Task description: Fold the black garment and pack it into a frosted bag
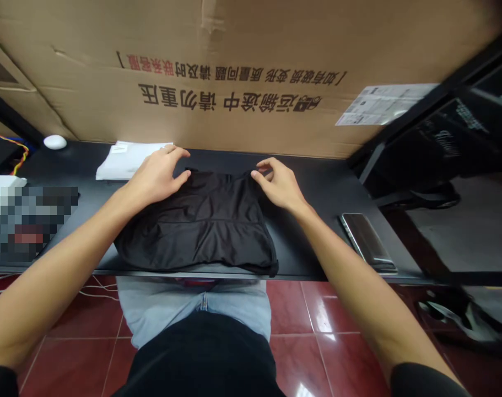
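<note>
- Black fabric (pixel 217 231): lying on the dark desk (pixel 317 226), its near edge following the desk's front edge at 6 o'clock.
- Progress, done: the fabric is lying broadly spread, so the laying-out is looking well advanced (a judgement from its mostly flat outline).
- Progress, left: creases are running across its middle, and the far edge is sitting unevenly; these are appearing unsmoothed.
- Left hand (pixel 162 173): lying between 10 and 11 o'clock, thumb and fingers standing apart in an open pose, the thumb tip pointing at the fabric's far corner; contact is staying unclear.
- Right hand (pixel 278 182): lying at 2 o'clock, thumb and fingers bending around the other far corner; whether they are pinching it, one cannot tell.
- Surroundings: a white packet (pixel 129 160) is lying at 10 o'clock, a phone-like device (pixel 366 240) at 3 o'clock, and a cardboard box (pixel 234 33) is standing at 12 o'clock.
</note>
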Action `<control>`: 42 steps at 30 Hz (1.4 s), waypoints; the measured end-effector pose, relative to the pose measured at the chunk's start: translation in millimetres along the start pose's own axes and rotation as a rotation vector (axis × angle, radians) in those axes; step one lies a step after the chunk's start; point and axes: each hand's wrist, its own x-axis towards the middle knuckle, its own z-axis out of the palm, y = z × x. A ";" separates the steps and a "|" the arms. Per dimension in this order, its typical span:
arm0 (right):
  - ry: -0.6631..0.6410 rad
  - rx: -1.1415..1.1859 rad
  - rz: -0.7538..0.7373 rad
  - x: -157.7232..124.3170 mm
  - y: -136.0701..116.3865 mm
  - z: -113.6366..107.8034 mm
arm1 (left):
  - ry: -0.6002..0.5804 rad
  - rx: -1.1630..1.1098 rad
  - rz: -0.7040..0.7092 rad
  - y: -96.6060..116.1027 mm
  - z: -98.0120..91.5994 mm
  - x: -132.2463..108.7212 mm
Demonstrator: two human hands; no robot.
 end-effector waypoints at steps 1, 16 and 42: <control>0.020 -0.067 -0.072 -12.6 -4.9 -1.4 | -0.005 0.013 0.022 5.2 0.8 -14.3; -0.528 -0.328 -0.263 -109.0 -22.9 -5.3 | -0.208 0.125 -0.018 -14.8 32.2 -146.8; -0.234 -0.281 -0.160 -103.7 34.9 -25.3 | 0.057 -0.042 -0.276 -96.2 36.0 -176.2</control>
